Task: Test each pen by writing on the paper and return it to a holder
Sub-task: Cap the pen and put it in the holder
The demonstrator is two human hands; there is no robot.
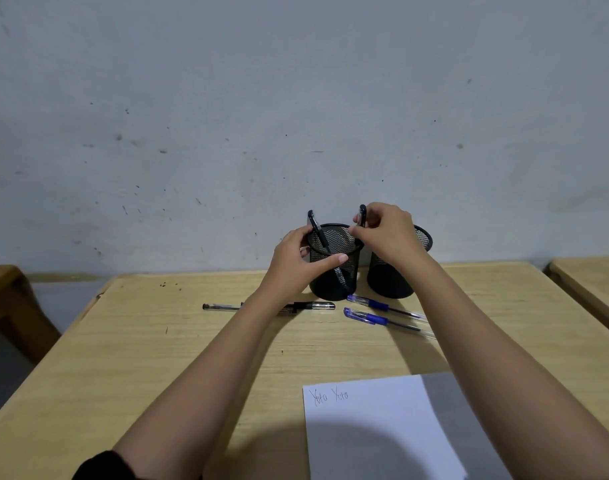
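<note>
Two black mesh holders stand at the table's far edge. My left hand [298, 261] grips the left holder [334, 277] by its rim and side. One black pen [317, 231] leans inside it. My right hand [388, 233] pinches another black pen [362, 215] upright just above that holder's right rim. The right holder [393, 275] is partly hidden behind my right wrist. On the table lie two blue pens [375, 303] [372, 318] and a black-capped pen [311, 305]. The white paper [375, 427] near me has two written words at its top left.
A clear pen end [220, 306] shows left of my left forearm. The wooden table [150, 358] ends at a grey wall. Another table's corner [587, 282] is at the right, and wooden furniture [5, 292] stands at the left.
</note>
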